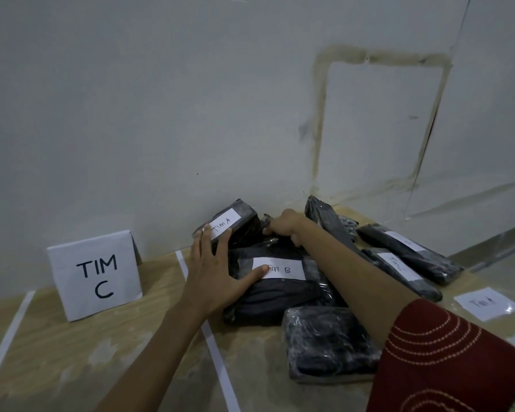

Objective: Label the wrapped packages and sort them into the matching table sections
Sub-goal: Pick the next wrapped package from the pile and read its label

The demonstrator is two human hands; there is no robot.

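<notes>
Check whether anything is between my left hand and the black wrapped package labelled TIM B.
Nothing visible. The left hand lies flat on the black plastic-wrapped package labelled TIM B, thumb touching its white label.

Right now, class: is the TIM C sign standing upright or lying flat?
Upright: the TIM C sign stands on the table, lettered face toward the camera.

Packages [280,295] black under clear glossy film. Labels [283,269] white, dark handwriting. Sign card [94,275] white, black block letters. Table [72,352] tan, light wood grain, white tape strips [217,361]. Wall [161,99] pale grey-white with yellow-brown rectangular stain outline [320,114]. Sleeve [458,367] dark red, pale dotted curved stitch lines.
</notes>
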